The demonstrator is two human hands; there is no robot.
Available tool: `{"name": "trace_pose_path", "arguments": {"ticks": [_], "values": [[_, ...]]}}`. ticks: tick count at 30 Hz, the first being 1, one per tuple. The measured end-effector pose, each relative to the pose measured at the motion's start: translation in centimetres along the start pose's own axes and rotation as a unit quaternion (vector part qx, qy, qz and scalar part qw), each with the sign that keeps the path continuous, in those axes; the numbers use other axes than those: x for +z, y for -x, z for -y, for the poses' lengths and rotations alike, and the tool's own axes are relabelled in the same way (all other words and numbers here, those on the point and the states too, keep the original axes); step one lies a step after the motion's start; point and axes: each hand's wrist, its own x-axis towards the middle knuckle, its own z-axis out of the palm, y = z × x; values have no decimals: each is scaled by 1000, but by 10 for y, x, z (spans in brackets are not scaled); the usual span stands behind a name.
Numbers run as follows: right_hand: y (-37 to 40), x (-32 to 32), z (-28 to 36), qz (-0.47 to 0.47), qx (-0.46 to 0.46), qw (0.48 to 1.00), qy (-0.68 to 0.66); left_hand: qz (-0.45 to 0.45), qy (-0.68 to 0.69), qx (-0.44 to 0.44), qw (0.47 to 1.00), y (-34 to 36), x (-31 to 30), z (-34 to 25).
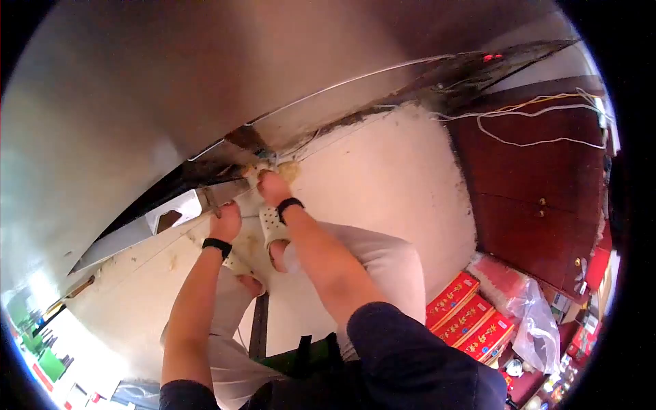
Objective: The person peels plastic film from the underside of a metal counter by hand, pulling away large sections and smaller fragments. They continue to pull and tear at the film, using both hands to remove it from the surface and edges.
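Observation:
My left hand (227,221) is closed, its fingers curled at the lower edge of a grimy metal panel (171,217) with a dark hole cut in it. Ahead of it and to the right, my right hand (273,188) is also closed, beside a yellowish soft-looking piece (290,171) at the dirty lower seam. What its fingers hold is hidden. Both hands are low, above my light clogs (270,224), and each wrist has a black band. A large stainless steel surface (171,75) spreads over the top of the view.
On the right stands a dark red cabinet (533,191) with loose white cables (526,142) across it. Red printed boxes (471,318) and a clear plastic bag (536,328) lie near my right side. Green items (51,362) show at the far lower left.

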Motion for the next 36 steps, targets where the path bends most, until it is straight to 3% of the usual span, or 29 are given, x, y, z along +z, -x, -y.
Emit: {"name": "trace_pose_path", "arguments": {"ticks": [1,2,3,4,6,8,11,13,14,16,20,22,25,29,31,36], "values": [[3,-2,-3,9,4,999,-42,-34,-8,64,997,11,10,13],[2,1,-2,23,13,996,-89,-17,15,18,1000,17,-3,8],[1,1,8,-41,-16,992,-120,-1,36,-31,999,14,-17,-8],[-6,-3,21,-108,-46,982,-148,-6,45,-26,999,12,-18,-9],[-19,-7,30,-17,-10,950,-310,-15,55,-36,998,6,-27,-13],[-7,-28,50,6,-14,953,-302,-7,51,-58,997,9,-31,-13],[9,-28,58,2,-56,948,-313,-3,34,-22,999,4,-34,-15],[19,-29,62,53,63,904,-419,39,66,-68,995,3,-35,-16],[21,-31,63,54,67,902,-422,44,65,-68,995,2,-33,-13],[24,-32,64,14,-6,932,-363,0,63,-37,997,0,-30,-10],[20,-35,72,-12,-53,957,-286,23,64,-90,994,-6,-32,-11],[20,-33,75,-51,-76,970,-227,54,14,-53,997,-3,-37,-11],[11,-32,72,12,-33,974,-223,55,72,-106,990,-1,-45,-20],[9,-33,72,5,-50,976,-212,62,60,-90,992,0,-38,-15],[12,-32,73,-71,-146,986,-19,-19,46,-68,996,1,-27,-12],[0,-21,69,-50,-145,985,85,2,31,-54,998,6,-24,-9]]}}
